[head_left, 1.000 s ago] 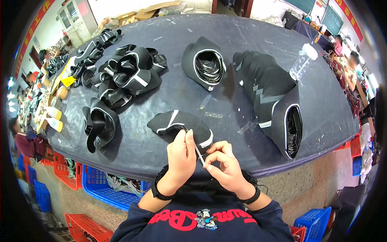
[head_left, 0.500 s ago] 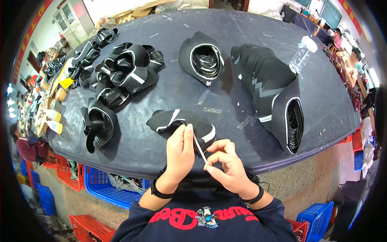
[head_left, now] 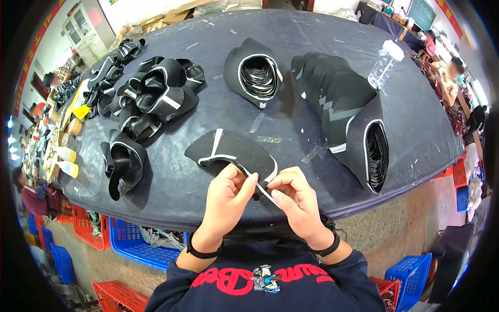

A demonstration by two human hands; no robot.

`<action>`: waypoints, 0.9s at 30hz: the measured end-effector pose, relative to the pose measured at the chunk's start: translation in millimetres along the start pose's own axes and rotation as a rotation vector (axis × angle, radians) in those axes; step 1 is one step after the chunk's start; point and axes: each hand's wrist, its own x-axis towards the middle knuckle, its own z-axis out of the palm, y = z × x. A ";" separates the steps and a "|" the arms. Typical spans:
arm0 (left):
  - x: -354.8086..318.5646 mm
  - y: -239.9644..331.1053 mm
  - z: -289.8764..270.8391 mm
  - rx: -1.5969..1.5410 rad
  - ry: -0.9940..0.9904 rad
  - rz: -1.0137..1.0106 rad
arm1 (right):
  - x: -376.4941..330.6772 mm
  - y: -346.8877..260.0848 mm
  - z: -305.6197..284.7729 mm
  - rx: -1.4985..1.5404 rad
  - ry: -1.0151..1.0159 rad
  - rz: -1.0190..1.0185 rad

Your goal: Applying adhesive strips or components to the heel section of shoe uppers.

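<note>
A black shoe upper [head_left: 241, 145] with white tape along its edges lies at the table's near side, its curved edge turned toward me. My left hand [head_left: 228, 195] pinches that edge between thumb and fingers. A narrow white strip [head_left: 266, 194] runs along the edge and slants down to the right between my hands. My right hand [head_left: 295, 195] is closed at the upper's right end, thumb and fingertips pinching the edge and strip. The fingertips partly hide where the strip meets the upper.
Beyond the upper stands a nested stack of uppers [head_left: 236, 65]; a longer stack [head_left: 338, 96] leans at the right beside a clear bottle [head_left: 381, 70]. Loose uppers [head_left: 169, 101] are heaped at left, with one upper [head_left: 132, 161] nearer. Blue basket [head_left: 148, 249] below the edge.
The upper has been tipped up and spread, showing more of its outer face. My right hand has moved up and right onto its edge; the strip's free length looks shorter.
</note>
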 end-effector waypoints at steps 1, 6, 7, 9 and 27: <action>0.2 1.8 -2.3 -0.005 -0.039 -0.015 | 0.8 -0.2 -0.4 0.061 -0.010 -0.011; -3.8 10.4 -1.7 -0.025 -0.111 -0.052 | -0.6 -1.6 -4.7 0.067 -0.042 0.001; -4.9 12.5 2.0 -0.054 -0.085 -0.036 | -0.9 -1.8 -5.2 0.064 -0.050 0.010; -6.0 10.3 0.9 -0.082 -0.059 -0.021 | 0.5 -2.7 -4.1 0.068 -0.044 0.013; -5.5 -7.6 -14.5 0.012 0.062 0.101 | 3.9 -11.3 -3.5 -0.329 0.056 -0.060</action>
